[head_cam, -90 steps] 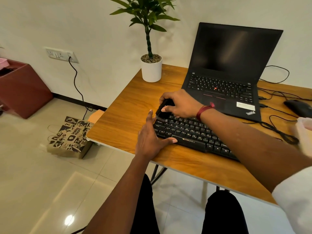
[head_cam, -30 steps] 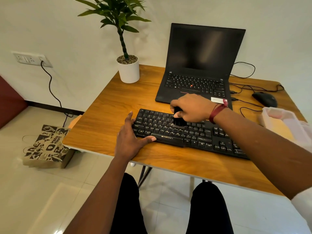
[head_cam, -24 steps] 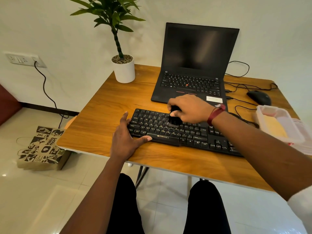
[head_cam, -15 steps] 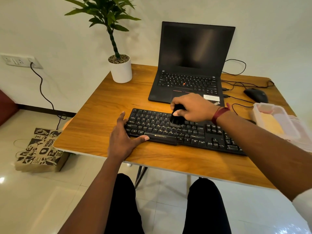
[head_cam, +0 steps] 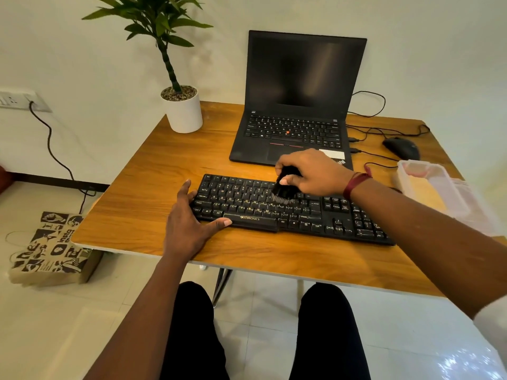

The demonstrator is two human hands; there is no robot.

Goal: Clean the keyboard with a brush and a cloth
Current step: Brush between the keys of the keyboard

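Wooden table (head_cam: 153, 193): right hand (head_cam: 312, 174) gripping bristly brush (head_cam: 282, 190) on keyboard (head_cam: 329, 218).

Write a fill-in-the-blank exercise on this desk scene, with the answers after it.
1. The right hand holds a ____ on the keyboard.
2. The left hand rests on the keyboard's ____ end.
3. The laptop screen is ____.
4. The plant stands in a ____ pot.

Answers: brush; left; dark; white
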